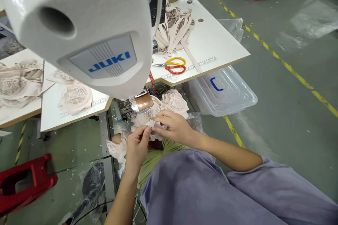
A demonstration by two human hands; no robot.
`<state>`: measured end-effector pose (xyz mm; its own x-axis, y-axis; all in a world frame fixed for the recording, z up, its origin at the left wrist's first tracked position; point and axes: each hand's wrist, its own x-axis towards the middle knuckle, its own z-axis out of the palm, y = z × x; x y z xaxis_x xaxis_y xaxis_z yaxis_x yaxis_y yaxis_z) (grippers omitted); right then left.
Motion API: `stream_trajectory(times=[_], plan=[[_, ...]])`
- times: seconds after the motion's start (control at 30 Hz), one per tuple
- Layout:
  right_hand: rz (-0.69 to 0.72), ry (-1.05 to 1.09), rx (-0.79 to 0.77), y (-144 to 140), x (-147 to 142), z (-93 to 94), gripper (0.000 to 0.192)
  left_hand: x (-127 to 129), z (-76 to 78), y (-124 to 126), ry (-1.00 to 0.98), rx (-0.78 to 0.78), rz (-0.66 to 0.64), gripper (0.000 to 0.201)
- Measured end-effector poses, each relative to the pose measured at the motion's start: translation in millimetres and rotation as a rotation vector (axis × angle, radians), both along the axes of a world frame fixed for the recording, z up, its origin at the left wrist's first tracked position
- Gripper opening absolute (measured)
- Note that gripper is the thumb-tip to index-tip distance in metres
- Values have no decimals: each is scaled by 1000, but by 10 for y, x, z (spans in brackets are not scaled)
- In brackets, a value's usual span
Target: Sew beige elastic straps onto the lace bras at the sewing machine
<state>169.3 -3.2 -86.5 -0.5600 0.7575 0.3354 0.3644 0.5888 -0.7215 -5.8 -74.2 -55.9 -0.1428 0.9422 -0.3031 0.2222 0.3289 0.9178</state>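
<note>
In front of the sewing machine (105, 42), my left hand (137, 146) pinches the edge of a short beige fabric strip (151, 123) between thumb and fingers. From the other side, my right hand (174, 129) is closed on the same strip, its fingertips nearly meeting those of the left. Beneath and behind both hands lies a pale beige lace bra (175, 102), bunched under the machine head and hanging down toward my lap. The needle area is hidden behind the metal and brown guard (142, 102).
On the right tabletop (216, 40) are a pile of beige straps (175, 31) and red-and-yellow scissors (176, 65). A lidded clear plastic box (224, 91) stands below it. Lace cups (76, 97) lie on the left table. A red stool (26, 182) stands at lower left.
</note>
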Motion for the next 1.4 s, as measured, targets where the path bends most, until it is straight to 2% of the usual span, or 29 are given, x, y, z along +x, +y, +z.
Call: stream_trajectory(times=[0.13, 0.2, 0.4, 0.47, 0.53, 0.6, 0.63, 0.67, 0.73, 0.77, 0.8, 0.9, 0.97, 1.07, 1.17, 1.3, 1.4], plan=[[-37, -19, 186, -35, -44, -34, 24, -13, -34, -13, 76, -21, -6, 36], [-42, 1, 214, -34, -55, -83, 23, -5, -46, -12, 48, -51, 12, 36], [-74, 210, 57, -40, -151, -308, 22, 59, -63, 79, -61, -65, 88, 38], [-36, 206, 83, -30, -158, -359, 23, 54, -82, 135, -66, -64, 91, 42], [103, 122, 141, 64, -113, -369, 23, 20, -101, 186, -75, -73, 63, 46], [207, 2, 149, 309, -3, -318, 27, -39, -110, 215, -116, -106, 34, 48], [193, -62, 135, 499, 74, -269, 30, -74, -107, 219, -143, -127, 36, 48], [114, -141, 117, 729, 159, -208, 35, -108, -101, 216, -169, -147, 51, 48], [-171, -346, 114, 1266, 332, -72, 41, -164, -78, 199, -210, -169, 101, 47], [-266, -500, 129, 1540, 406, -11, 43, -183, -65, 187, -229, -172, 122, 47], [-286, -664, 141, 1793, 466, 39, 43, -195, -52, 176, -255, -174, 135, 47], [-208, -761, 134, 2293, 562, 96, 37, -205, -24, 145, -321, -184, 128, 47], [-145, -777, 133, 2348, 589, 77, 34, -208, -21, 121, -343, -185, 124, 45], [-116, -758, 104, 2027, 662, 43, 32, -227, -35, 79, -381, -170, 158, 41], [-166, -573, -54, 1336, 781, 95, 34, -256, -43, 47, -442, -173, 190, 38], [14, -459, -209, 307, 806, 278, 34, -267, -28, 47, -511, -187, 209, 37], [105, -423, -163, -112, 651, 327, 32, -247, -33, 57, -521, -181, 219, 34]])
